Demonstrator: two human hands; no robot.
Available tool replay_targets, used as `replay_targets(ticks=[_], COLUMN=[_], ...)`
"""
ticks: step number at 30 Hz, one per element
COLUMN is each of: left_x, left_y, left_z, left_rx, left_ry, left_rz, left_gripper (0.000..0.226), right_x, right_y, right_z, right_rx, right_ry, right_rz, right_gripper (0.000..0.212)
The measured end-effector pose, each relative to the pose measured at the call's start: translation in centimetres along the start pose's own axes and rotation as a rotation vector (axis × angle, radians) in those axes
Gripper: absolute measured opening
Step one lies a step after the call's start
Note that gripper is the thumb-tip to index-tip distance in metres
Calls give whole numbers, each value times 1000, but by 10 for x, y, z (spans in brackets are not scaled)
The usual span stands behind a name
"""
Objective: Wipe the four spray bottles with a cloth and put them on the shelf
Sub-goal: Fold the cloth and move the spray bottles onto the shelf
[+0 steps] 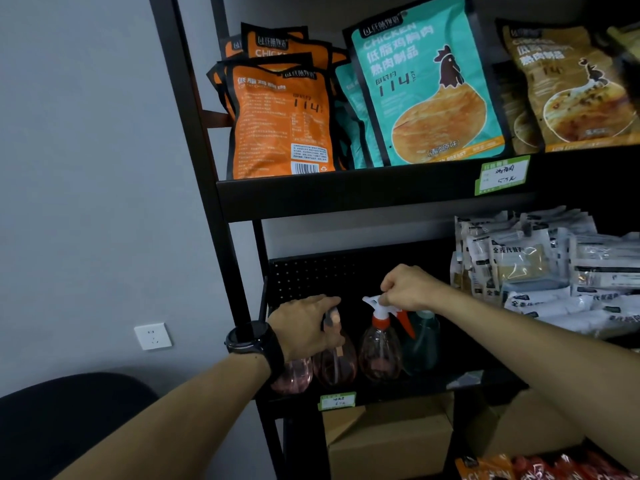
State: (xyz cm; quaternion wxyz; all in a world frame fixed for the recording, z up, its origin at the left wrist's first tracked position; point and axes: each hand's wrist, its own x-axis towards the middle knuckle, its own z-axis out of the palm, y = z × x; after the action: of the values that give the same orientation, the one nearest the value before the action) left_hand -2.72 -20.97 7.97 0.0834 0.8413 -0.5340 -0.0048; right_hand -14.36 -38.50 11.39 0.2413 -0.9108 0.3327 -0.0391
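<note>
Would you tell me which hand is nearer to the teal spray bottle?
Right. The right hand sits just above the teal spray bottle; the left hand is two bottles away.

Bare forearms; a black watch [252, 338] on the left wrist.

Grey wall [86, 168] with white socket [152, 336]; dim light.
</note>
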Motion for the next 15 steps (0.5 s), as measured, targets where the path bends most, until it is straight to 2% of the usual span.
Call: replay_targets(ticks=[2, 6, 15], left_x=[1, 1, 4], left_y=[-2, -5, -8], left_z=[2, 5, 5], left_rx=[29, 1, -36], left_ry=[29, 68, 55], left_rz=[2, -12, -2], left_gripper=[69, 60, 57], right_x=[-1, 3, 9], right_y=[1, 4, 3], right_z=[4, 7, 14], right_rx=[-70, -154, -192], right_ry=[-10, -13, 2], right_rz=[-34, -68, -46], right_gripper=[14, 23, 20])
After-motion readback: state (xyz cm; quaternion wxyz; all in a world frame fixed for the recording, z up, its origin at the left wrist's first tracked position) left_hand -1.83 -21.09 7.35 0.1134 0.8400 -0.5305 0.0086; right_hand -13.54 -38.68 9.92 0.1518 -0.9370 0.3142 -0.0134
